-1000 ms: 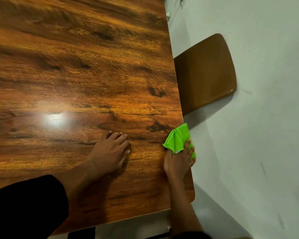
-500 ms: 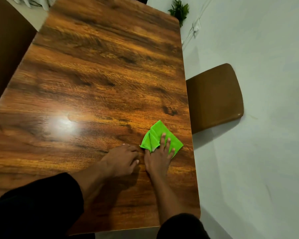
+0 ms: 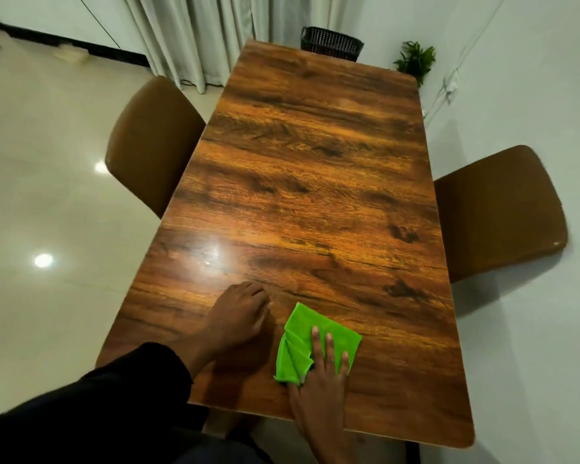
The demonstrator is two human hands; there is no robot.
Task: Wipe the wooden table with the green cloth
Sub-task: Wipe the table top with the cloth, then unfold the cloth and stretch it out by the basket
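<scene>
Pressing flat on the green cloth (image 3: 300, 333) with the right hand (image 3: 322, 383), fingers straight and slightly spread across its near part, curled round nothing. Resting the left hand (image 3: 238, 316) on the wooden table (image 3: 315, 162) just left of the cloth, apart from it, relaxed and holding nothing. Lying folded close to the table's near edge, right of centre. Flanked by the left brown chair (image 3: 148, 145) and the right brown chair (image 3: 493, 212); beyond the far end, a dark basket (image 3: 330, 43) and small plant (image 3: 416, 61).
</scene>
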